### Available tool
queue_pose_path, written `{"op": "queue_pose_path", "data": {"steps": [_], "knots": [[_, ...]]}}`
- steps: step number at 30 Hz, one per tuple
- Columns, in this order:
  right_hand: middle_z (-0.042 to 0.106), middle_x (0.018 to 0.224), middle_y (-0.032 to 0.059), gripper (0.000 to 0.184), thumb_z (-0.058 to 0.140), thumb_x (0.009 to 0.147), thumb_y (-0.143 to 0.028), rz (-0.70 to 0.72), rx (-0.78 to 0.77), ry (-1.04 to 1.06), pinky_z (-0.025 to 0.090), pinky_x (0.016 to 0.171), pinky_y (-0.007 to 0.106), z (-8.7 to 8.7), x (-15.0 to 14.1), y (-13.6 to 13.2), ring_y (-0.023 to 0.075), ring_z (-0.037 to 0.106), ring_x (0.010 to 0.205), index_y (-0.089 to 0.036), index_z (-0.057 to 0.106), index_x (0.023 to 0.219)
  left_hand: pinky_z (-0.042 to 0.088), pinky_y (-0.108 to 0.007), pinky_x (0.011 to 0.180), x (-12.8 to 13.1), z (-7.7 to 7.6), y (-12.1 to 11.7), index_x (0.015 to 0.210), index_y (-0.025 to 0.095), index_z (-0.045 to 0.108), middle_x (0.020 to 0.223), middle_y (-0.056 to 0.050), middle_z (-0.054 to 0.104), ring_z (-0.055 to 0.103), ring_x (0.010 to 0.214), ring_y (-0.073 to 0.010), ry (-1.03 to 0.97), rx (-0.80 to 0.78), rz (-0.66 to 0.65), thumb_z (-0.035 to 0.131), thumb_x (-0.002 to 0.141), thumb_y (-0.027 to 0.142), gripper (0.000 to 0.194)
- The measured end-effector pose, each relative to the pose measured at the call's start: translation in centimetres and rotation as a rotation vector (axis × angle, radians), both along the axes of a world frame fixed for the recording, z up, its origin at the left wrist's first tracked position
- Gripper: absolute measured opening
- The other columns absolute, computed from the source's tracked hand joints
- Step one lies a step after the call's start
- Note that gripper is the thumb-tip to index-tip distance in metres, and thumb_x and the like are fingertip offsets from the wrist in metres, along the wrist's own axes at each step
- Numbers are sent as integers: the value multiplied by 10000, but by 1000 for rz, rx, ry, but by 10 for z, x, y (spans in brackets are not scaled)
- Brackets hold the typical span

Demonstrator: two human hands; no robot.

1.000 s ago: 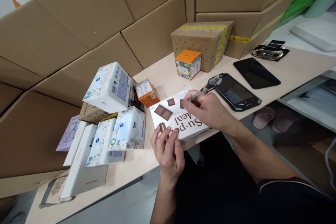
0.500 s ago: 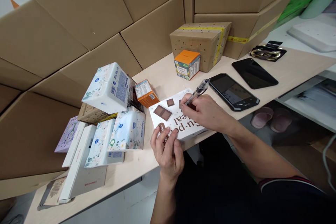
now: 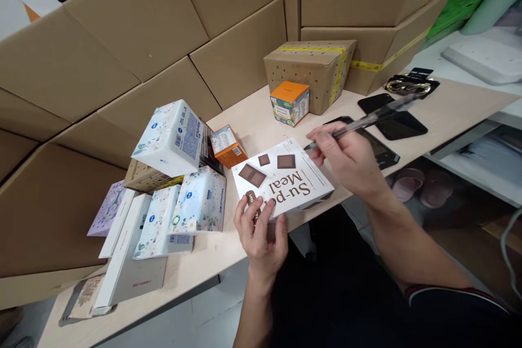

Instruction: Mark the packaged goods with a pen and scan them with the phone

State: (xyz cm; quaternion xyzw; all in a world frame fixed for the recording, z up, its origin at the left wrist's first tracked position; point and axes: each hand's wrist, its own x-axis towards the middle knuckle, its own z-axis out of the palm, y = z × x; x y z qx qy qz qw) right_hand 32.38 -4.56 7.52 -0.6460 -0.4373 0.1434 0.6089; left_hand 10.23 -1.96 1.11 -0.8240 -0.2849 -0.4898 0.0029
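A white box point(image 3: 281, 174) lies flat on the table, printed with brown chocolate squares and the words "Su-po Meal", upside down from where I look. My left hand point(image 3: 263, 234) grips its near left corner, fingers curled over the top and thumb at the near side. Pinched in my right hand point(image 3: 350, 160) is a clear pen point(image 3: 371, 118), its dark tip pointing left above the box's right part. The pen's upper end is blurred. My right hand partly covers a black phone point(image 3: 383, 151).
Left of the box stand tissue packs point(image 3: 199, 201) and a small orange box point(image 3: 228, 147). Another orange box point(image 3: 290, 103) sits before a taped cardboard carton point(image 3: 310, 70). A dark flat slab point(image 3: 403, 125) and gold rings point(image 3: 408, 85) lie to the right. Large cardboard boxes point(image 3: 134, 65) wall the back.
My right hand has lifted off the box and moved right with the pen, uncovering the printed squares and lettering. My left hand stays on the corner, its thumb slightly further out.
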Motion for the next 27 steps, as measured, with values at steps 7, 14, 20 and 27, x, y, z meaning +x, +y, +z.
{"op": "queue_pose_path", "data": {"steps": [7, 14, 20, 27], "knots": [[711, 793, 65, 394, 502, 955, -410, 111, -657, -518, 373, 624, 291, -18, 24, -15, 223, 660, 724, -154, 568, 1246, 474, -545, 1093, 4, -3, 1, 1221, 180, 633, 1202, -122, 627, 514, 1332, -306, -35, 29, 36, 695, 864, 130, 366], [716, 967, 156, 408, 315, 1038, -391, 104, -800, -689, 373, 656, 304, -25, 6, -10, 252, 686, 865, -130, 612, 1134, 476, -566, 1089, 2, -6, 3, 1204, 188, 628, 1210, -121, 631, 522, 1330, -305, -31, 52, 37, 693, 872, 147, 340], [602, 1182, 237, 538, 396, 992, -510, -370, -635, -757, 464, 843, 445, -37, 24, -33, 362, 586, 1076, -115, 585, 1305, 474, -547, 1093, 3, -6, 3, 1193, 161, 635, 1198, -133, 629, 517, 1330, -306, -40, 49, 23, 705, 850, 115, 353], [443, 1397, 322, 804, 499, 908, -612, -429, -748, -656, 404, 950, 612, -65, 46, -42, 478, 466, 1233, -98, 370, 1514, 508, -530, 1032, 1, 14, 1, 1106, 184, 666, 1102, -105, 679, 581, 1221, -288, 35, 47, 52, 719, 847, 162, 266]]}}
